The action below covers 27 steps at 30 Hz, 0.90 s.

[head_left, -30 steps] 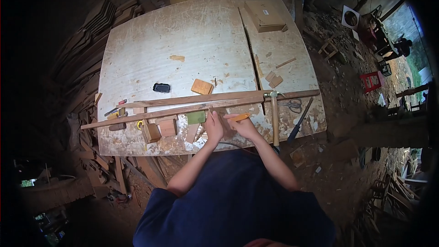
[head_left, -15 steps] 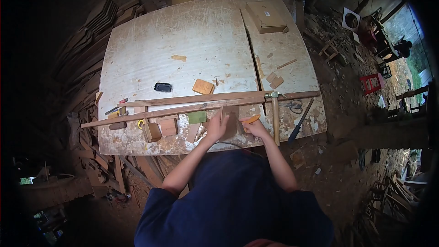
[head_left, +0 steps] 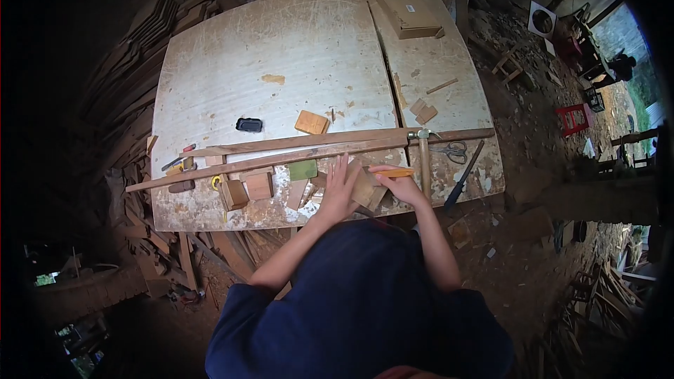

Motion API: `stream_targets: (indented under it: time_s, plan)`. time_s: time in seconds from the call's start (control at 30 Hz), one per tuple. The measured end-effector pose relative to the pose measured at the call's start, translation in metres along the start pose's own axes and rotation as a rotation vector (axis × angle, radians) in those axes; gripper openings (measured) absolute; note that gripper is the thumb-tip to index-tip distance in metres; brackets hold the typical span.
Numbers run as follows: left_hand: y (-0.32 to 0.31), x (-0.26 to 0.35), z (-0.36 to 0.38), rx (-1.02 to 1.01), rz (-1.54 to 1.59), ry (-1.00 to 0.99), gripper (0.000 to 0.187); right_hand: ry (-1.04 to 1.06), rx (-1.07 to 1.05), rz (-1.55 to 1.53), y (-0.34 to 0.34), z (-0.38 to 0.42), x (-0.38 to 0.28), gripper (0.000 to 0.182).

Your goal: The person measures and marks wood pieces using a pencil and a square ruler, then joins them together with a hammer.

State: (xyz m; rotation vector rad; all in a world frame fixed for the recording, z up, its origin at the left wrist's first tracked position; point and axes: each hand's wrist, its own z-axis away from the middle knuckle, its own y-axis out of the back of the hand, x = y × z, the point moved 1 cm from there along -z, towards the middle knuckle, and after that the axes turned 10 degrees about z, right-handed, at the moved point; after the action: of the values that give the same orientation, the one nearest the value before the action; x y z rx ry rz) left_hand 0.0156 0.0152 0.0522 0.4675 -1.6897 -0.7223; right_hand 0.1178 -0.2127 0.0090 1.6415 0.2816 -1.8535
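The person's left hand (head_left: pixel 339 193) lies with fingers extended against a small wooden board (head_left: pixel 369 194) near the counter's (head_left: pixel 232 63) front edge. The right hand's (head_left: pixel 401 187) fingers grasp an orange pencil-like tool (head_left: pixel 401 173) beside the board; whether its tip touches is unclear. A hammer (head_left: pixel 425 165) lies just right.

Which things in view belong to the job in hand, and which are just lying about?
Apparently in use:
wooden piece, under the left hand
orange pencil-like tool, in the right hand

Apparently lying about:
hammer
scissors
green block
cardboard box
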Motion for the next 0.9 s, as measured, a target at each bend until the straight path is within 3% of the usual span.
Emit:
stream_targets:
  time_s: [0.07, 0.17, 0.27, 0.3, 0.43, 0.5, 0.57, 0.63, 0.67, 0.7, 0.8, 0.83, 0.9]
  plan:
    - [-0.006, -0.001, 0.004, 0.045, -0.069, 0.078, 0.121, 0.117, -0.101, 0.161, -0.017, -0.021, 0.012, 0.026]
    - [-0.021, -0.011, 0.014, 0.021, -0.039, 0.105, 0.132, -0.010, -0.227, 0.411, -0.028, -0.040, 0.000, 0.026]
    - [-0.026, -0.021, 0.014, 0.128, -0.005, 0.103, 0.131, 0.071, -0.340, 0.290, -0.045, -0.022, -0.038, 0.022]
    - [-0.023, -0.017, 0.011, 0.119, 0.025, 0.122, 0.130, 0.161, -0.295, 0.261, -0.041, -0.028, -0.018, 0.021]
    - [-0.027, -0.007, 0.004, 0.039, 0.002, 0.111, 0.130, -0.011, -0.191, 0.466, -0.030, -0.049, -0.018, 0.023]
    - [-0.025, -0.009, 0.004, 0.066, -0.058, 0.130, 0.130, 0.098, -0.355, 0.481, -0.036, -0.037, -0.043, 0.024]
    - [-0.019, -0.002, 0.008, 0.158, -0.083, 0.240, 0.130, 0.171, -0.423, 0.473, -0.031, -0.036, -0.049, 0.023]
    - [-0.024, -0.004, 0.014, 0.278, -0.084, 0.342, 0.122, 0.035, -0.247, 0.459, -0.023, -0.056, -0.007, 0.023]
    - [-0.027, -0.012, 0.016, 0.203, -0.088, 0.396, 0.119, -0.034, -0.163, 0.448, -0.023, -0.061, 0.011, 0.022]
    - [-0.027, -0.021, 0.018, 0.132, -0.094, 0.452, 0.116, -0.109, -0.200, 0.585, -0.023, -0.054, -0.018, 0.021]
    - [-0.019, -0.041, 0.027, 0.016, -0.092, 0.512, 0.104, 0.056, -0.369, 0.472, -0.042, -0.028, -0.046, 0.021]
    - [-0.020, -0.045, 0.030, -0.007, -0.079, 0.513, 0.100, 0.087, -0.449, 0.302, -0.045, -0.027, -0.039, 0.022]
    - [-0.028, -0.059, 0.038, 0.079, -0.079, 0.430, 0.097, -0.031, -0.288, 0.376, -0.034, -0.034, -0.010, 0.022]
